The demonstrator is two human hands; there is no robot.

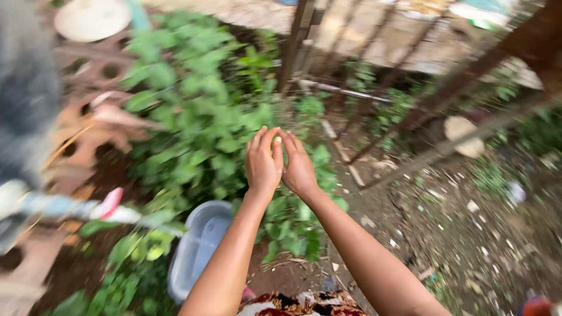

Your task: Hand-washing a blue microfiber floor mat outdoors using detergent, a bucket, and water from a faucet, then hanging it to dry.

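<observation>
My left hand (263, 162) and my right hand (298, 164) are stretched out in front of me, side by side, fingertips touching above a leafy green plant (199, 111). The backs of both hands face me. Whether anything is pinched between the fingers is hidden. A grey-blue plastic basin (196, 246) sits on the ground below my left forearm, partly under leaves.
A rusty metal fence (421, 105) runs across the upper right. Perforated clay bricks (88, 134) stand at the left. Bare soil with scattered litter (468, 234) covers the right side. A pale round object (91, 17) lies at the top left. The picture is motion-blurred.
</observation>
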